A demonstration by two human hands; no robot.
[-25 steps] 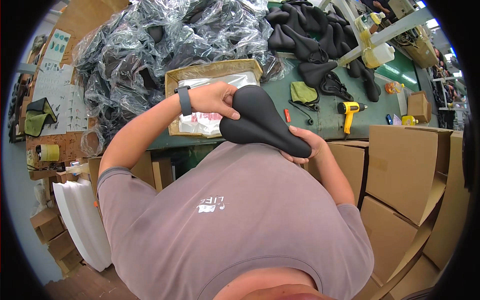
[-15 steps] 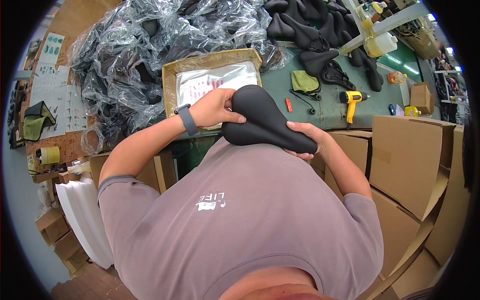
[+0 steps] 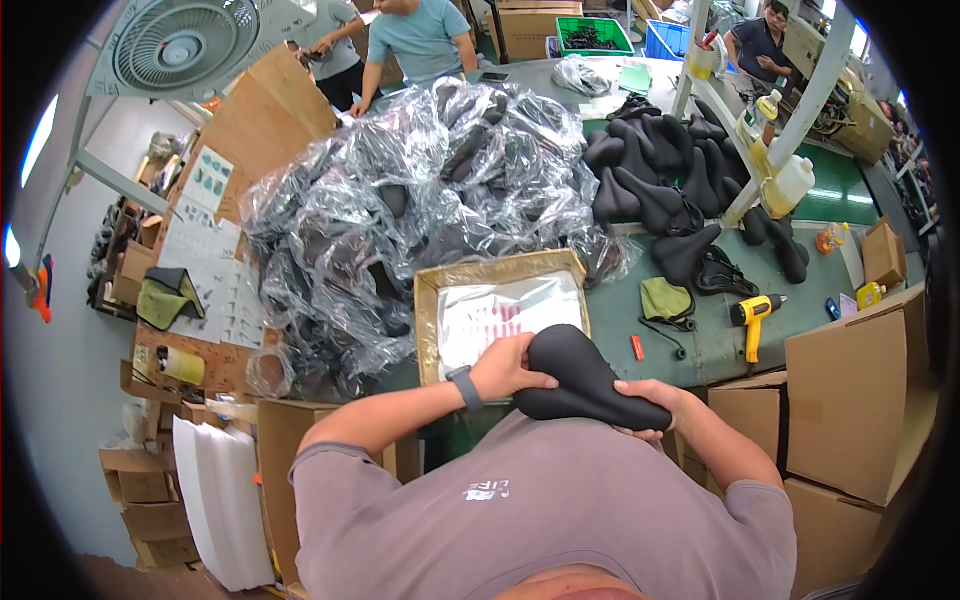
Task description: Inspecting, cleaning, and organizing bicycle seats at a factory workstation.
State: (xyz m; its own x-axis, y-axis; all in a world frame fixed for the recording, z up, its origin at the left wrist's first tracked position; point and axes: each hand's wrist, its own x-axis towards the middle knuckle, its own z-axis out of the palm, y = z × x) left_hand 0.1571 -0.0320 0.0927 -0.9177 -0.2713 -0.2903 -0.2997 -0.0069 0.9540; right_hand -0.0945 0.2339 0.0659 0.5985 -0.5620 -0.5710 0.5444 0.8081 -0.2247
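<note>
A black bicycle saddle (image 3: 578, 378) lies across my chest, its wide end to the left and its narrow nose pointing right. My left hand (image 3: 507, 369) grips the wide end, thumb on top and fingers along its far side. Around the nose closes my right hand (image 3: 660, 402), thumb above and fingertips underneath. Just beyond the saddle stands a shallow open carton (image 3: 428, 330) lined with clear film, with white printed bags (image 3: 500, 305) in it.
Film-wrapped saddles (image 3: 440, 190) are heaped beyond the carton; bare black saddles (image 3: 650, 195) lie at right. A yellow heat gun (image 3: 757, 318), red lighter-like piece (image 3: 637, 347) and green cloth (image 3: 664, 299) rest on the bench. Cardboard boxes (image 3: 850, 390) flank my right. Co-workers (image 3: 415, 45) stand across.
My view has tilted up and shifted left, bringing the fan and the people at the back into sight. Both hands keep their hold on the saddle.
</note>
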